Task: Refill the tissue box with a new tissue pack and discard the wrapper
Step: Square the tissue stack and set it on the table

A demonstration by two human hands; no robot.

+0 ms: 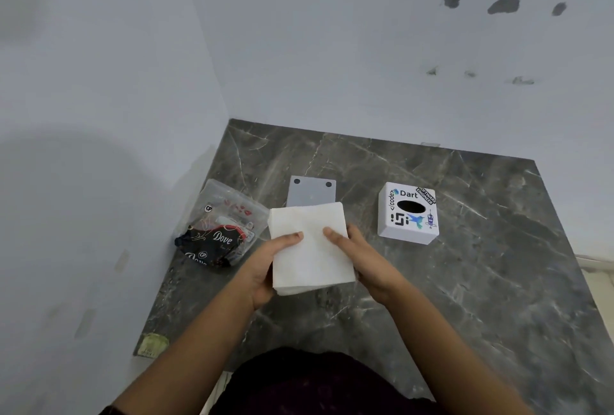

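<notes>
Near the table's (465, 281) left edge, toward the far left corner, lies the wrapper (221, 231), a crumpled clear plastic pack with dark printing, opened and flat on the dark marbled surface. Just right of it, both hands hold the tissue stack (310, 246) up over the middle of the table. The left hand (270, 263) grips the stack's left edge, fingers curled underneath and the thumb pressed flat on top. The right hand (360, 256) closes on the right edge the same way, its thumb lying on the upper face and the fingers hidden below. The stack is white, square and bare, tilted a little, its far edge overlapping a grey plate (312, 192) that lies flat on the table behind it, two dark holes near that plate's far edge. Farther right, well apart from the hands and closer to the far edge than the near one, the tissue box (408, 213) sits on the table: a white cube covered in stickers, with its dark oval opening facing up.
</notes>
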